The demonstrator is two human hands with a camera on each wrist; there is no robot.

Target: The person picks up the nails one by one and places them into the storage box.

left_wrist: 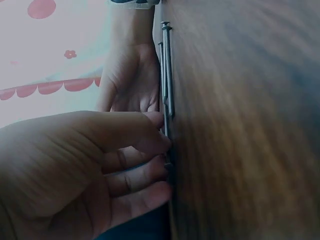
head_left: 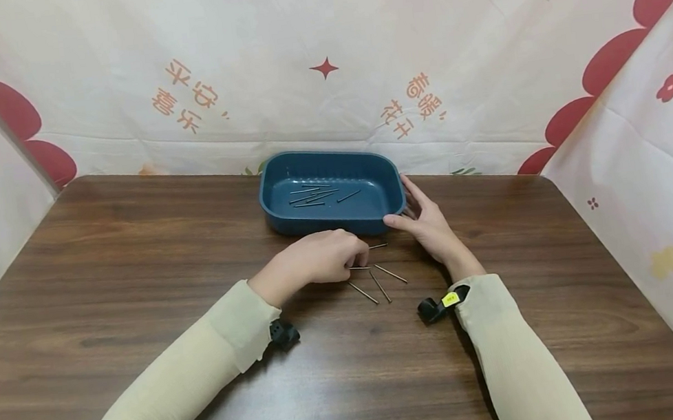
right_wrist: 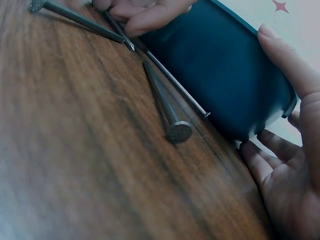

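A deep blue plastic tray (head_left: 313, 225) stands near the back of the table, with several steel nails (head_left: 349, 196) lying inside. My right hand (head_left: 431, 223) grips its right front corner, thumb on the rim and fingers against the outer wall. In front of the tray, my left hand (head_left: 329, 256) is down at the tabletop, its thumb and fingertips pinching a nail (head_left: 360, 267). Several loose nails (head_left: 390, 274) lie close to those fingers. The right wrist view shows one large nail head (right_wrist: 179, 132) up close. Part of the pinched nail is hidden by the fingers.
The brown wood-grain table (head_left: 132, 275) ends at a printed white cloth (head_left: 269, 58) hung behind and along the sides. Black wrist cameras (head_left: 285, 334) sit at both cuffs, just above the tabletop.
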